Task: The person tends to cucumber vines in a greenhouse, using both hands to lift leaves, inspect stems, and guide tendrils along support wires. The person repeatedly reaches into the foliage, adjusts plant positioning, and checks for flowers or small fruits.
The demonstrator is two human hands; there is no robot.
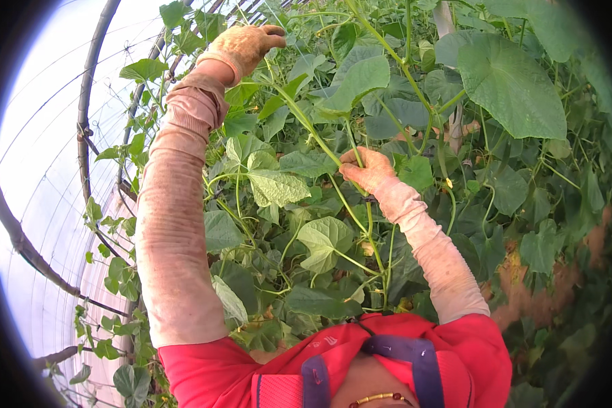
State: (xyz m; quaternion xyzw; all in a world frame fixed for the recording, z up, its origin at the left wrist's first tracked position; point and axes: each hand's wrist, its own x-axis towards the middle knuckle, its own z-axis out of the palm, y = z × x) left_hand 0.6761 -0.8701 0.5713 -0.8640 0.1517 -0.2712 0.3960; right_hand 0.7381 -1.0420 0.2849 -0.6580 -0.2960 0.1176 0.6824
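My right hand [370,168], in a soiled orange-tan glove, pinches the green stem of a cucumber vine [308,125] between thumb and fingers. From there the stem slants up and left towards my raised left hand [247,48], also gloved. Those fingers point right, close to thin strings and the vine's upper end; whether anything is held in them cannot be made out. Just below my right hand, a small dark clip [370,198] sits on the stem. A pale, upturned leaf [278,186] hangs to the left of the stem.
Bent poles [87,86] and translucent plastic sheeting [41,117] form a greenhouse wall on the left. Dense cucumber foliage stands ahead and to the right, including a broad leaf [510,86] near the camera. A thicker stem [387,48] crosses the upper middle. Brown soil [535,296] shows lower right.
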